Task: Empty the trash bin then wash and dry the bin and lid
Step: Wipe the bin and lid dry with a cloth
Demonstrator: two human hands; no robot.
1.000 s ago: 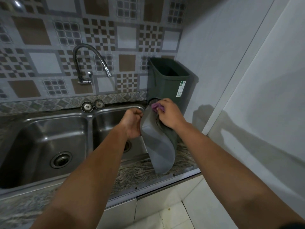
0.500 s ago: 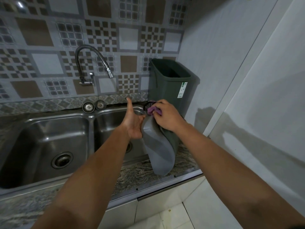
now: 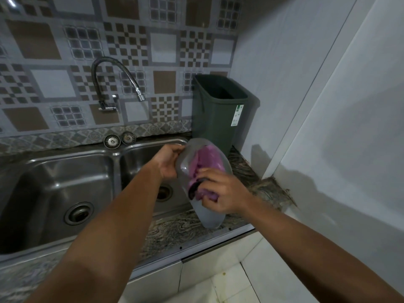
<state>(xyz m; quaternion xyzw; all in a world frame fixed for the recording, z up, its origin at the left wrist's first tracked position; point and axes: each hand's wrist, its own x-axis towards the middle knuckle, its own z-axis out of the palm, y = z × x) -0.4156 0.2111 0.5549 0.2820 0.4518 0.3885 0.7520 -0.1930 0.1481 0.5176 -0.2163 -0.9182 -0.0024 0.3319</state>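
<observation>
Both hands' fingers (image 3: 175, 150) grip lid (image 3: 207, 217) (cloth (image 3: 207, 158) seemingly inside).

Both arms reach forward, hands close together.
The left hand (image 3: 169, 163) grips with curled fingers; the right hand (image 3: 223, 194), knuckles up, pinches with bent fingers just beside it.

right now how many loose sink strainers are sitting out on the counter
2. Both sit side by side on the ledge behind the divider between the two basins, under the faucet: the left strainer and the right strainer. The arms hide part of the counter, so more could be hidden.
</observation>
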